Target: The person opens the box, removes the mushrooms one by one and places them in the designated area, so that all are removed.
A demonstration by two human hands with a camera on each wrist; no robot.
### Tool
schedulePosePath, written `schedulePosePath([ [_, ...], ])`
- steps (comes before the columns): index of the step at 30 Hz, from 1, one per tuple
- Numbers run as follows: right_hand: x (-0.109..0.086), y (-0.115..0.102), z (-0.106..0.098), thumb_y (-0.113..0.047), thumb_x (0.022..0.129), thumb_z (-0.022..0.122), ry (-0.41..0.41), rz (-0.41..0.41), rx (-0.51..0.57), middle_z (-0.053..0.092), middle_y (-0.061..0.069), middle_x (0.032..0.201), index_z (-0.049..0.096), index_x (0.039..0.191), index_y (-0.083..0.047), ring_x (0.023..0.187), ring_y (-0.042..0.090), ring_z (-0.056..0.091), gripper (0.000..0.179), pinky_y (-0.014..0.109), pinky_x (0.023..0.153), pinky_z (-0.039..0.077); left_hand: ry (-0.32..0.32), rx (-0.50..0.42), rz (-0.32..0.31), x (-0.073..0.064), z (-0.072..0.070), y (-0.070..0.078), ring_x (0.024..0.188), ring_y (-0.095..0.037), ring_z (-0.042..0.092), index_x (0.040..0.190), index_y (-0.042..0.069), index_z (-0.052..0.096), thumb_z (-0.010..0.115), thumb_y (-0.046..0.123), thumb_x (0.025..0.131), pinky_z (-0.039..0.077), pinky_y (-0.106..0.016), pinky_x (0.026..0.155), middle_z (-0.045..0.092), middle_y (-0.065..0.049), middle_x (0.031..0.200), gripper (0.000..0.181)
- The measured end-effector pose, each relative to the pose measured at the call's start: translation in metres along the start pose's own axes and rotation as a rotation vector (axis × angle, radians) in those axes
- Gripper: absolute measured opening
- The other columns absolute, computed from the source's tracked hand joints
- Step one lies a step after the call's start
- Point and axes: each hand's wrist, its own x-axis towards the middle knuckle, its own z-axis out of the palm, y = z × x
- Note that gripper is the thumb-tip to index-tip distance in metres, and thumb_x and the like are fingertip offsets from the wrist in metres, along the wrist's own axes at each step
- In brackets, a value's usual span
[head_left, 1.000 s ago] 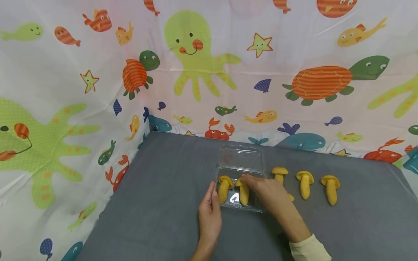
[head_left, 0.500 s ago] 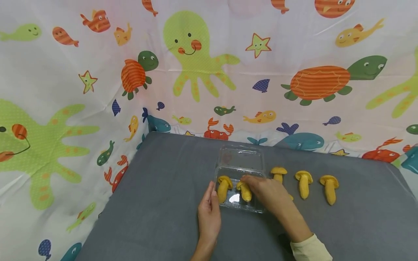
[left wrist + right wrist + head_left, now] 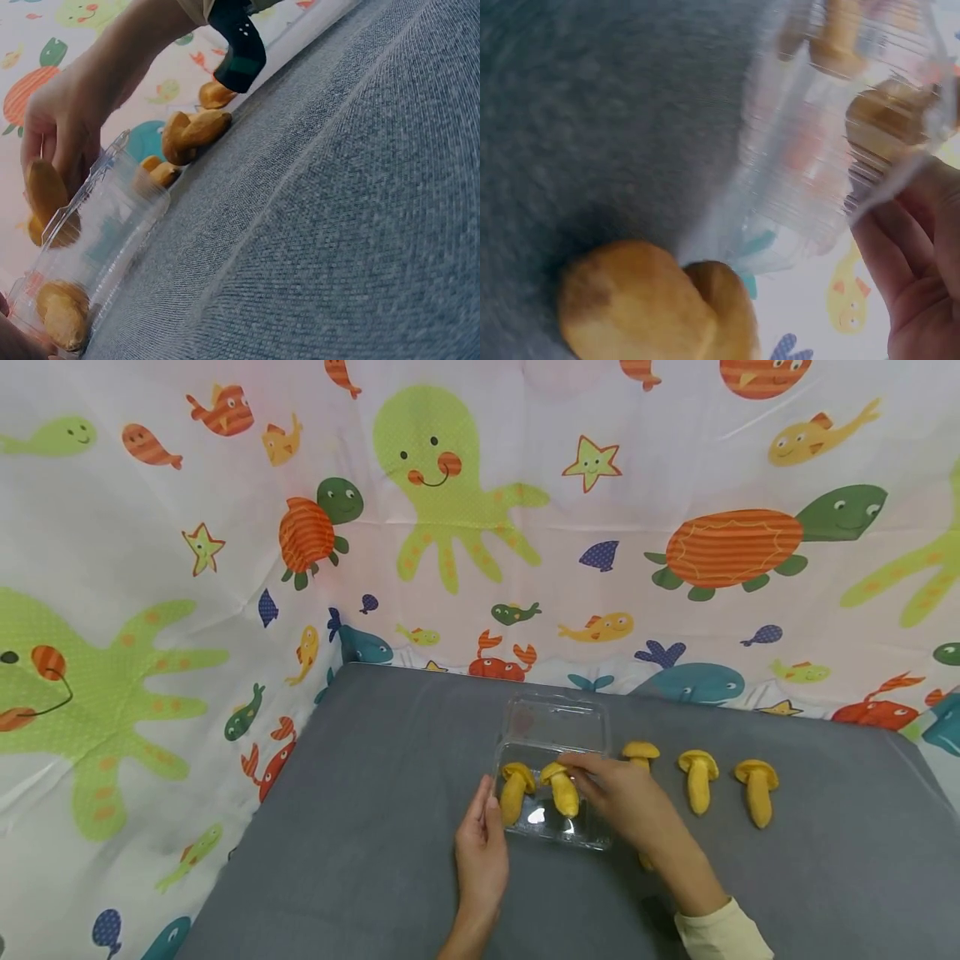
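A clear plastic clamshell box [image 3: 551, 838] lies on the grey table, its lid [image 3: 556, 724] folded back away from the person. My left hand [image 3: 482, 852] rests at its left wall with straight fingers. One yellow mushroom [image 3: 513, 797] lies inside at the left. With fingertips and thumb, my right hand [image 3: 633, 802] pinches a second mushroom [image 3: 565, 793] by the cap, stem pointing toward the person. In the left wrist view this held mushroom [image 3: 46, 187] is at the rim of the box wall. The right fingertips partly hide its cap.
To the right of the box stand out several more yellow mushrooms: one partly behind the right hand [image 3: 641, 750], two farther right [image 3: 699, 783] [image 3: 758, 793]. Another mushroom [image 3: 646, 862] is mostly covered by the right wrist. A sea-animal printed curtain [image 3: 465, 527] borders the table.
The held mushroom has changed its tilt and shifted slightly away from the person. My right hand's grip has turned, with its wrist a little farther right. My left hand has stayed at the box.
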Motion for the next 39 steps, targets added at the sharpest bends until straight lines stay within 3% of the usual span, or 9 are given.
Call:
schedulePosePath([
  [4,-0.003,-0.003,-0.019,-0.011,0.095,0.082,0.043,0.101,0.018,0.081,0.001,0.108,0.078,0.127,-0.013,0.064,0.003,0.064,0.032,0.023,0.054,0.053,0.005,-0.006,-0.002,0.0,0.001,0.0,0.148,-0.035,0.042,0.154,-0.01,0.046,0.052,0.005,0.112,0.038,-0.018,0.113,0.047,-0.026,0.158,0.045],
  [7,-0.01,0.0,-0.033,-0.01,0.095,0.081,0.091,0.156,0.007,0.081,0.003,0.109,0.077,0.128,-0.014,0.062,0.005,0.065,0.034,0.024,0.052,0.054,0.009,-0.018,0.001,0.0,0.001,-0.001,0.148,-0.035,0.043,0.153,-0.011,0.046,0.052,0.004,0.111,0.038,-0.017,0.113,0.047,-0.027,0.157,0.045],
  [11,-0.025,0.008,-0.049,-0.004,0.092,0.083,0.175,0.205,-0.029,0.08,0.008,0.113,0.077,0.127,-0.012,0.079,0.021,0.079,0.037,0.022,0.059,0.059,0.008,-0.008,-0.001,-0.001,0.0,-0.002,0.148,-0.035,0.043,0.152,-0.01,0.048,0.052,0.004,0.111,0.038,-0.016,0.112,0.048,-0.026,0.157,0.044],
  [14,-0.035,0.014,-0.057,0.001,0.088,0.085,0.226,0.235,-0.036,0.081,0.009,0.111,0.078,0.125,-0.01,0.089,0.03,0.079,0.039,0.012,0.068,0.057,0.008,0.004,0.001,-0.002,-0.001,-0.003,0.148,-0.036,0.044,0.152,-0.01,0.049,0.052,0.004,0.111,0.038,-0.016,0.112,0.049,-0.026,0.157,0.043],
  [18,-0.048,0.02,-0.064,0.003,0.087,0.085,0.275,0.28,-0.026,0.081,0.01,0.109,0.08,0.123,-0.01,0.089,0.032,0.079,0.039,0.0,0.075,0.048,0.022,0.009,-0.01,-0.001,0.0,-0.004,0.147,-0.035,0.045,0.151,-0.009,0.05,0.053,0.005,0.111,0.039,-0.016,0.112,0.052,-0.024,0.155,0.043],
  [22,-0.063,0.026,-0.07,0.0,0.087,0.086,0.334,0.35,-0.047,0.082,0.008,0.106,0.081,0.121,-0.013,0.091,0.001,0.074,0.037,-0.002,0.073,0.045,0.044,0.014,-0.021,-0.001,0.001,-0.002,0.146,-0.033,0.047,0.152,-0.008,0.051,0.053,0.006,0.111,0.04,-0.019,0.113,0.054,-0.023,0.154,0.042],
  [26,-0.079,0.03,-0.075,-0.001,0.086,0.088,0.356,0.43,-0.069,0.082,0.009,0.102,0.082,0.118,-0.013,0.091,-0.031,0.052,0.035,-0.002,0.069,0.045,0.054,0.003,-0.025,-0.003,0.004,0.0,0.147,-0.034,0.047,0.152,-0.009,0.05,0.052,0.006,0.112,0.04,-0.021,0.114,0.053,-0.024,0.154,0.042],
  [32,-0.1,0.034,-0.078,0.0,0.087,0.086,0.336,0.524,-0.057,0.081,0.012,0.104,0.082,0.116,-0.011,0.09,-0.034,0.049,0.031,-0.002,0.068,0.045,0.071,-0.029,-0.044,-0.006,0.008,0.002,0.152,-0.03,0.04,0.153,-0.008,0.048,0.05,0.006,0.113,0.037,-0.017,0.114,0.049,-0.022,0.159,0.043],
  [39,-0.117,0.037,-0.079,-0.004,0.088,0.087,0.255,0.594,-0.067,0.081,0.011,0.107,0.082,0.118,-0.014,0.089,-0.034,0.047,0.031,-0.002,0.068,0.045,0.073,-0.032,-0.043,-0.006,0.009,0.0,0.151,-0.03,0.042,0.154,-0.008,0.047,0.052,0.009,0.113,0.039,-0.016,0.113,0.049,-0.023,0.158,0.045],
])
